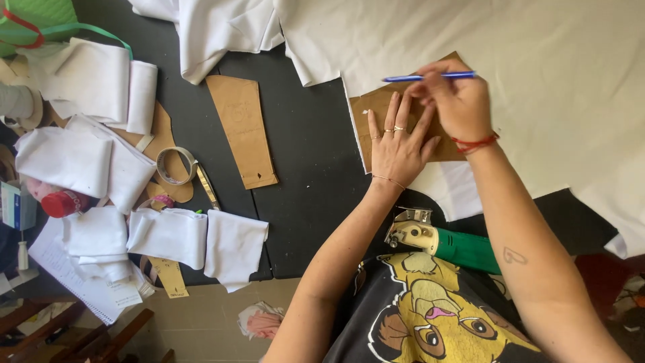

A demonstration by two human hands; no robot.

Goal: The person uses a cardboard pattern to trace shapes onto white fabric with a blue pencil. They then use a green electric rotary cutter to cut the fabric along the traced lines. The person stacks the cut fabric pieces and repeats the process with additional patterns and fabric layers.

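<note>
Head view: looking down on a black worktable strewn with cloth and patterns.
Left hand: fingers spread, pressed flat on a brown cardboard pattern piece; rings and a thin bracelet.
Right hand: pinching a blue pen level over the pattern's top edge; red cord at the wrist.
Pattern piece: stiff, flat, lying on smooth white fabric spread across the table's upper right.
Second pattern: long, tapered brown card, lying bare on the table, well apart to the left.
Folded white pieces: soft stacks along the left side.
Tape roll: ring-shaped, among the stacks.
Electric cutter: green body, cream head, metal guard, at the near table edge between the forearms.
</note>
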